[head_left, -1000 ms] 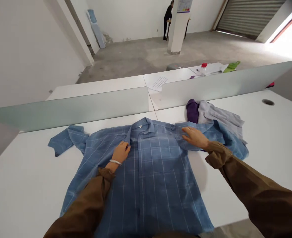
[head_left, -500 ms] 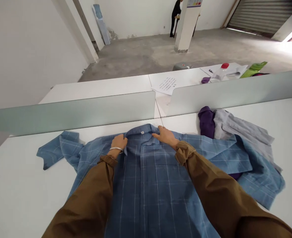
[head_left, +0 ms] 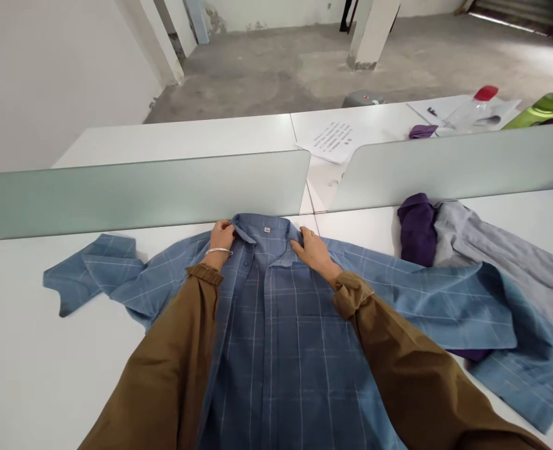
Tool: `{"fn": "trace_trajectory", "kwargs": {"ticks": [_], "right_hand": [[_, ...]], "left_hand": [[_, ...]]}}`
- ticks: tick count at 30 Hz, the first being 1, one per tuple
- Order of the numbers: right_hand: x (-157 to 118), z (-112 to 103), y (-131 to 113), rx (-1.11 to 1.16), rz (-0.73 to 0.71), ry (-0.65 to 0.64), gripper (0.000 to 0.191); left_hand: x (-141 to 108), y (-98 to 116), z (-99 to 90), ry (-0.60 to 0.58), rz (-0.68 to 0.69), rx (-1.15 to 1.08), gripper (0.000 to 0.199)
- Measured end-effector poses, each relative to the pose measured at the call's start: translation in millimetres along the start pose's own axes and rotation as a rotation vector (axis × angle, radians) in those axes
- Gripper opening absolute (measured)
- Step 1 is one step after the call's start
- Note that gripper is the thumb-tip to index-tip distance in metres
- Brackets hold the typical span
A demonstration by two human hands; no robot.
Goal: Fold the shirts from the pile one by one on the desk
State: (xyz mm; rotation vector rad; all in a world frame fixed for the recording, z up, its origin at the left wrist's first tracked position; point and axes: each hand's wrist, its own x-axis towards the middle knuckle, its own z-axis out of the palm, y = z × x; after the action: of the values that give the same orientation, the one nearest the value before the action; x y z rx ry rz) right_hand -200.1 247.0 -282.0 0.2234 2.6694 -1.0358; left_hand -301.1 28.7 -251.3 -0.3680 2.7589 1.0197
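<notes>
Blue checked shirt (head_left: 276, 350) lies spread on the white counter (head_left: 32, 369), its collar at 12 o'clock and its lower part hidden by brown sleeves (head_left: 164, 369) and cut off by the frame. Left hand (head_left: 221, 240) curls its fingers (head_left: 223, 227) over the collar's edge; whether they pinch the cloth can't be made out. Right hand (head_left: 314, 251) rests open, fingers (head_left: 302, 239) flat beside the collar. Shirt sleeve (head_left: 89, 275) lies out at 9 o'clock. Purple cloth (head_left: 417, 228) and grey cloth (head_left: 492, 247) sit at 2 o'clock, partly under the shirt. Beyond a frosted divider (head_left: 140, 194), a printed sheet (head_left: 330, 140) and red-capped bottle (head_left: 473, 109) lie on another counter (head_left: 173, 140)
</notes>
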Motion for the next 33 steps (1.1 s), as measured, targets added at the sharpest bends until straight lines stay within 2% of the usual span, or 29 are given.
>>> {"fn": "trace_trajectory", "kwargs": {"ticks": [3,5,6,8,10,11,13,15,16,18,20,22,24,28,31,33], "right_hand": [[-4.2,-1.7,0.7,0.045,-0.014,0.010,0.048],[-12.5,-7.3,-4.0,0.071,-0.052,0.045,0.049],[-18.4,-10.9,-8.5,0.081,-0.082,0.072,0.049],[-32.5,-17.4,-21.9,0.106,-0.145,0.101,0.045],[-46.0,-19.7,-39.7,0.141,-0.210,0.041,0.037],[-51.0,-18.4,-49.1,0.160,-0.249,-0.017,0.032],[-55.2,-10.7,-66.8,0.188,-0.333,-0.134,0.025],[-50.9,1.9,-80.5,0.191,-0.365,-0.204,0.024],[-45.9,8.9,-85.5,0.180,-0.355,-0.223,0.026],[-32.2,21.7,-92.7,0.135,-0.295,-0.239,0.030],[-16.8,31.0,-98.1,0.077,-0.238,-0.239,0.036],[-2.4,36.2,-103.8,0.018,-0.209,-0.237,0.040],[9.0,38.8,-110.1,-0.028,-0.207,-0.249,0.040],[21.4,41.3,-119.1,-0.045,-0.181,-0.259,0.035],[25.3,39.4,-119.7,0.033,-0.139,-0.160,0.032],[28.1,34.1,-119.2,0.111,-0.130,-0.076,0.031]], "left_hand": [[-4.2,5.9,-20.0,-0.046,0.014,0.065,0.027],[-23.5,16.1,-37.9,-0.064,0.052,0.105,0.026],[-41.4,21.5,-47.3,-0.093,0.095,0.126,0.025],[-94.6,29.2,-65.8,-0.227,0.226,0.172,0.019],[-165.8,27.9,-82.6,-0.477,0.335,0.192,0.012],[-204.2,22.2,-90.2,-0.618,0.338,0.193,0.009],[-276.6,0.3,-103.8,-0.826,0.264,0.195,0.009],[-332.5,-32.5,-116.1,-0.905,0.214,0.256,0.014],[-352.4,-50.2,-122.3,-0.859,0.245,0.309,0.018],[-377.3,-82.3,-135.4,-0.638,0.369,0.439,0.026],[-387.6,-104.3,-148.8,-0.409,0.470,0.577,0.029],[-389.7,-115.2,-160.3,-0.264,0.500,0.702,0.030],[-387.7,-119.4,-168.5,-0.188,0.480,0.811,0.031],[-378.0,-125.5,-176.4,-0.126,0.375,0.979,0.035],[-370.3,-131.9,-182.5,-0.099,0.303,1.027,0.028],[-367.1,-133.5,-188.5,-0.105,0.303,1.023,0.020]]}}
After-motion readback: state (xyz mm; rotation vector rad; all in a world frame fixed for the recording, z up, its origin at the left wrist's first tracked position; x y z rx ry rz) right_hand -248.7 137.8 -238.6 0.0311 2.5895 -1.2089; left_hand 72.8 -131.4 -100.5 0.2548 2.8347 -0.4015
